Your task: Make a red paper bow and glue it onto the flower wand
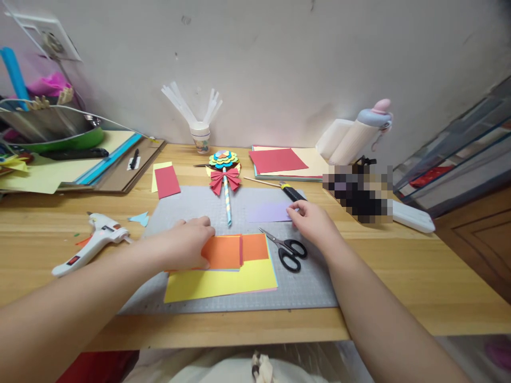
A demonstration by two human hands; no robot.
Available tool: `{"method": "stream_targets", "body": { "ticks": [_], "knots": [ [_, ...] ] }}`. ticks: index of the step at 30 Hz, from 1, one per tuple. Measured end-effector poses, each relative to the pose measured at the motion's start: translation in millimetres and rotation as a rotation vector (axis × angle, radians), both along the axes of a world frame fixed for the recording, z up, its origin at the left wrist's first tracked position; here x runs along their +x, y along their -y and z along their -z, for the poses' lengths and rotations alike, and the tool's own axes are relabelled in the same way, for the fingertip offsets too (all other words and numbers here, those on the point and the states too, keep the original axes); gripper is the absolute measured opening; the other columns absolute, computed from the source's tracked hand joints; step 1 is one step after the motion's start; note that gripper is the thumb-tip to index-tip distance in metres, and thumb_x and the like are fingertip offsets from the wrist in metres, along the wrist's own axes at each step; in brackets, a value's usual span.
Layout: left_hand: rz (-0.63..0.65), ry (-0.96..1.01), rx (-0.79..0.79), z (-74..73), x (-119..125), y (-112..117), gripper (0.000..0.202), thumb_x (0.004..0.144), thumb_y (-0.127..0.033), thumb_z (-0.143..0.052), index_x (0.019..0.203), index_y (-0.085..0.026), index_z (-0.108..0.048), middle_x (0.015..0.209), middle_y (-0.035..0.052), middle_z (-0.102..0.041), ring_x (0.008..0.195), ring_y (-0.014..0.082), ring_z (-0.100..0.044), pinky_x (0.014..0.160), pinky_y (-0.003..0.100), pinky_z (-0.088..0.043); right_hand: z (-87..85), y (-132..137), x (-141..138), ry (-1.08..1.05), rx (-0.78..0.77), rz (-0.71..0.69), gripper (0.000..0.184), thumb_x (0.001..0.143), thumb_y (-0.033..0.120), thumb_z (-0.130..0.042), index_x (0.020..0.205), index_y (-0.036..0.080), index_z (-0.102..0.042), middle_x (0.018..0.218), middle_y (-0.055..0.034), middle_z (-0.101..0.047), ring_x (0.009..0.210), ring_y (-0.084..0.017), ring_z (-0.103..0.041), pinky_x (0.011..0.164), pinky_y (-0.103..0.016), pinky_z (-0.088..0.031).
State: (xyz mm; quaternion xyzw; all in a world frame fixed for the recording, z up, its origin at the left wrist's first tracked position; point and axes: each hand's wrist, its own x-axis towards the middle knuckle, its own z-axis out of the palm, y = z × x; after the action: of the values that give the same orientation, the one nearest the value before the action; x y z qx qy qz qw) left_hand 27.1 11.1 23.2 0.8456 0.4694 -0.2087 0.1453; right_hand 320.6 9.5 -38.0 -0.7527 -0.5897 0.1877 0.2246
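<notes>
My left hand (190, 242) is closed over the left part of a small stack of orange paper (223, 252), thumb at its lower edge and fingers at its upper edge. The stack lies on larger yellow paper (215, 284) with another orange piece (255, 247) beside it. My right hand (309, 221) pinches the right end of a purple paper strip (269, 213) on the grey cutting mat (183, 205). Just below that hand, black-handled scissors (285, 250) lie partly spread. A paper flower (224, 159) with a red bow and striped stem rests behind both hands.
At the left lies a white glue gun (93, 242) near a blue paper scrap (139, 218). A yellow-black utility knife (293, 192) lies behind my right hand. Farther back are red paper cards (167, 181), a paper cup of white strips (199, 137), and a bottle (355, 138).
</notes>
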Motion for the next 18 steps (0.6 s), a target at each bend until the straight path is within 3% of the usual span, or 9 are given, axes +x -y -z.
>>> {"method": "stream_targets", "body": {
  "ticks": [2,5,10,14,18],
  "knots": [
    [-0.014,0.006,0.025,-0.1,2.0,2.6,0.043,0.063,-0.037,-0.060,0.102,-0.018,-0.061,0.114,0.0161,-0.060,0.095,0.0344,-0.059,0.081,0.045,-0.042,1.9,0.3,-1.1,-0.021,-0.003,-0.010,0.025,0.083,0.043,-0.052,0.088,0.023,-0.067,0.068,-0.0012,-0.068,0.057,-0.015,-0.059,0.052,-0.024,-0.035],
    [-0.027,0.003,0.029,0.4,5.7,0.3,0.053,0.059,-0.036,-0.065,0.107,-0.014,-0.059,0.102,0.0172,-0.065,0.092,0.0362,-0.060,0.086,0.051,-0.038,4.9,0.2,-1.3,-0.056,-0.003,-0.018,0.025,0.083,0.042,-0.054,0.088,0.022,-0.067,0.068,-0.0017,-0.069,0.055,-0.014,-0.058,0.052,-0.023,-0.037],
    [-0.022,0.038,-0.015,2.8,6.7,-6.9,0.037,0.053,-0.038,-0.069,0.082,-0.016,-0.064,0.097,0.0186,-0.064,0.092,0.0401,-0.059,0.085,0.053,-0.038,8.6,-1.0,-0.4,-0.115,-0.003,-0.017,0.023,0.083,0.040,-0.055,0.087,0.021,-0.067,0.067,-0.0022,-0.068,0.052,-0.013,-0.057,0.052,-0.023,-0.039],
    [-0.085,0.129,-0.060,4.0,-1.1,-4.2,0.026,0.057,-0.035,-0.065,0.078,-0.021,-0.061,0.090,0.0137,-0.065,0.092,0.0390,-0.058,0.080,0.048,-0.042,10.4,-1.4,-0.1,-0.170,0.005,-0.020,0.022,0.082,0.039,-0.056,0.086,0.021,-0.067,0.065,-0.0021,-0.067,0.049,-0.013,-0.056,0.051,-0.023,-0.039],
    [-0.185,0.259,-0.217,0.0,-18.9,-1.6,0.021,0.067,-0.035,-0.059,0.085,-0.023,-0.060,0.083,0.0066,-0.067,0.080,0.0314,-0.062,0.065,0.037,-0.046,9.7,-1.3,-0.3,-0.236,0.020,-0.031,0.021,0.081,0.038,-0.056,0.085,0.020,-0.066,0.063,-0.0014,-0.065,0.045,-0.012,-0.054,0.048,-0.024,-0.039]
  ]
}}
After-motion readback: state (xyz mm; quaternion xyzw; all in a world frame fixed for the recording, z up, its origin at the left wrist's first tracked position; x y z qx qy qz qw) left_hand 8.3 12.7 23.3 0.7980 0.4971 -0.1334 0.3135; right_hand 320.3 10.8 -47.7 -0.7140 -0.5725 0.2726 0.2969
